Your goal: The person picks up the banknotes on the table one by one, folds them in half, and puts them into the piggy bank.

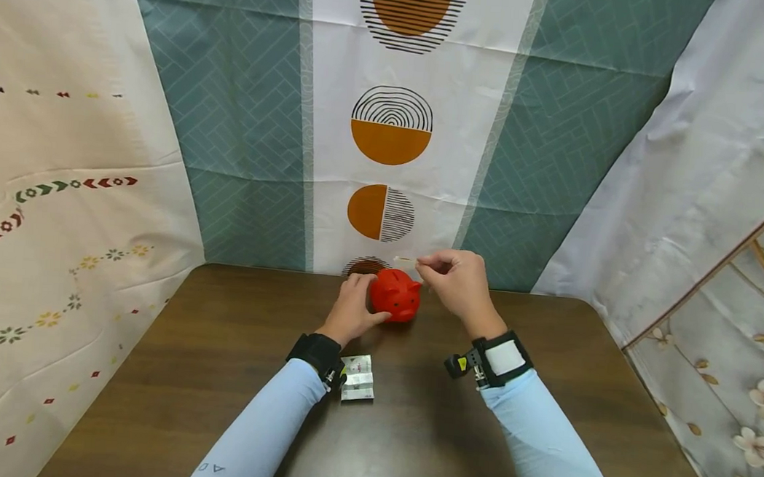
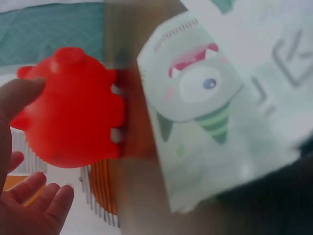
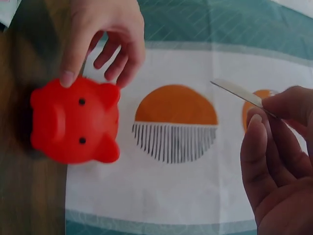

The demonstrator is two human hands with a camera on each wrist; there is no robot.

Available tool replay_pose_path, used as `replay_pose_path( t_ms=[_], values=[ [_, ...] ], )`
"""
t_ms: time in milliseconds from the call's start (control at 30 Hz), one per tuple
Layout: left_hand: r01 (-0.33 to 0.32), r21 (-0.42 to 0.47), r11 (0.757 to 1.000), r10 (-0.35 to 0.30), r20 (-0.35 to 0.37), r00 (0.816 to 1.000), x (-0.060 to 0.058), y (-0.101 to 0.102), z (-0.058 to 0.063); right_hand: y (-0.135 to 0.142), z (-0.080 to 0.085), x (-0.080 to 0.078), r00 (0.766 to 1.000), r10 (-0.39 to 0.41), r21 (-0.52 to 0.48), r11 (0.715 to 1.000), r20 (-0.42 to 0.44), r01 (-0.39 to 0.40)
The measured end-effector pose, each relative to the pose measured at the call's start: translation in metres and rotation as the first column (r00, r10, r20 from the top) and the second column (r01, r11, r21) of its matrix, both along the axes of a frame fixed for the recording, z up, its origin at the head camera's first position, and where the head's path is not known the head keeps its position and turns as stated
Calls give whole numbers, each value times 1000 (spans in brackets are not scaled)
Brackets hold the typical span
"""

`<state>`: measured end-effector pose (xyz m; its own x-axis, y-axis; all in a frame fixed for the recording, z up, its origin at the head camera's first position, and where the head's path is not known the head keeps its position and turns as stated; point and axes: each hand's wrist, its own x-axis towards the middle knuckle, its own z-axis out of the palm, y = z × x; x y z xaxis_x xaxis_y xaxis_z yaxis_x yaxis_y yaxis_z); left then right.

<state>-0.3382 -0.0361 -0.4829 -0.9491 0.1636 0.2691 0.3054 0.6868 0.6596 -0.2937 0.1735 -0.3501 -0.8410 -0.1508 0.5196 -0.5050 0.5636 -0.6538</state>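
A red piggy bank stands near the table's back edge, its snout toward me. My left hand is at its left side; in the right wrist view the thumb touches the pig's side, while the other fingers hang relaxed near one ear. To the right of the pig and slightly above it, my right hand pinches a thin, pale flat piece between thumb and fingers. It shows almost edge-on, pointing left over the pig, and I cannot tell what kind of thing it is.
Nearer to me on the brown table lies a creased pale green printed packet with a cartoon one-eyed monster, beside my left wrist. Behind the table's back edge hangs a patterned cloth; more cloths hang at both sides.
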Motion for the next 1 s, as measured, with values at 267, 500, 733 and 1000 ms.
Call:
replay_pose_path(
  t_ms=[267,500,733,1000],
  values=[
    [-24,-35,999,25,20,999,-13,11,-2,-4,8,-28,994,-23,154,988,108,6],
    [-68,-81,994,69,4,998,-20,20,-3,-14,14,-43,984,-51,274,962,170,2],
    [-45,-43,998,46,29,999,-20,20,-1,-22,20,-51,984,-53,393,919,172,-19],
    [25,7,1000,-26,101,995,-19,16,4,-26,20,-57,969,-76,455,890,233,-40]
  ],
)
